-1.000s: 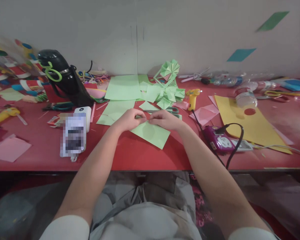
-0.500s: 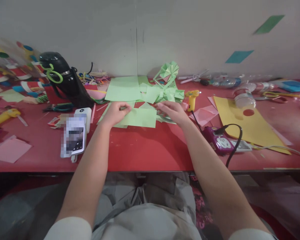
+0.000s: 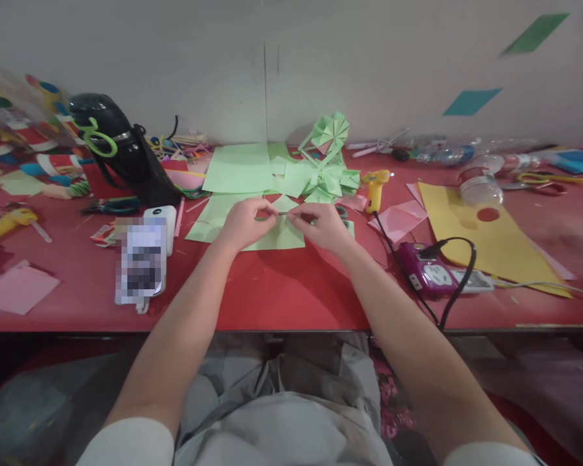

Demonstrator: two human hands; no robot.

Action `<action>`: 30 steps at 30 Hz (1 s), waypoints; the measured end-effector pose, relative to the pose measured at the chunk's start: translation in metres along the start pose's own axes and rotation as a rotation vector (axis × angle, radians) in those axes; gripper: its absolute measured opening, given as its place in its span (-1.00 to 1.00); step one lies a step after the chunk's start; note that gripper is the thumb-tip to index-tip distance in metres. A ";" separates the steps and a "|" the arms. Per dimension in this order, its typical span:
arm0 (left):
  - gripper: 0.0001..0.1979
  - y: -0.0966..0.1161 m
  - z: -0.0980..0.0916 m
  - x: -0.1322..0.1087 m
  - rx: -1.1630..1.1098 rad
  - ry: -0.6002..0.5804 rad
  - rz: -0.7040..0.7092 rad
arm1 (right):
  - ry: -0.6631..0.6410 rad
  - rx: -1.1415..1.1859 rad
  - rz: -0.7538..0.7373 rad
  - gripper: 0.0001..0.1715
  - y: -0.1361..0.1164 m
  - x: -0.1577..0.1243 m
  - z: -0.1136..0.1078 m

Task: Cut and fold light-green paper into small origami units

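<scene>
A light green paper sheet (image 3: 278, 238) lies on the red table (image 3: 282, 291) in front of me. My left hand (image 3: 245, 222) pinches its upper edge from the left, fingers closed on the paper. My right hand (image 3: 320, 224) pinches the same edge from the right, its fingertips almost meeting those of the left. Behind the hands lie more green sheets (image 3: 238, 169) and a pile of folded green paper pieces (image 3: 328, 171), one standing up like a fan.
A phone (image 3: 140, 260) and white power bank (image 3: 162, 217) lie left of the hands. A yellow glue gun (image 3: 375, 188), pink papers (image 3: 398, 220), a purple power strip (image 3: 425, 275) with black cable and a yellow sheet (image 3: 486, 236) lie right. A black bag (image 3: 121, 152) stands back left.
The green sheet has gone from a diamond near me to lying square further back. Both hands spread to its sides, then came together again at its top edge.
</scene>
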State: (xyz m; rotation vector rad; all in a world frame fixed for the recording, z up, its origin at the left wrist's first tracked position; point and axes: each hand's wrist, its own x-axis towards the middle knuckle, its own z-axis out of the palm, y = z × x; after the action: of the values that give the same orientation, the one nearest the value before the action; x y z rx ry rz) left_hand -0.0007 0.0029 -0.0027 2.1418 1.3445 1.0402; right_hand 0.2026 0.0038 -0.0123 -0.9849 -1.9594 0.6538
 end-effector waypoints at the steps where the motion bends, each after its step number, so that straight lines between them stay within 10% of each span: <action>1: -0.88 -0.001 -0.002 0.000 0.010 -0.002 -0.032 | 0.019 -0.013 -0.008 -0.74 0.001 0.000 -0.001; 16: -0.93 -0.025 -0.037 0.000 0.158 0.297 -0.288 | 0.336 -0.028 0.011 -0.77 0.011 0.002 -0.025; 20: -0.87 -0.017 -0.034 0.002 -0.204 0.281 -0.333 | 0.499 0.048 -0.002 -0.71 0.010 0.004 -0.022; 24: -0.63 0.005 -0.016 0.002 -0.839 -0.035 -0.389 | 0.240 0.042 -0.135 -0.71 -0.002 0.000 -0.006; 30: -0.68 0.003 0.004 0.002 -0.748 0.050 -0.450 | -0.089 0.050 -0.104 -0.68 -0.013 -0.004 0.009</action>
State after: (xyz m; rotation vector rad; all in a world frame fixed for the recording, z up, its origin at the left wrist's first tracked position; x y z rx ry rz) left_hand 0.0045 0.0036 -0.0030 1.2117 1.1299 1.1606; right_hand 0.1915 -0.0075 -0.0091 -0.8304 -2.0475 0.6946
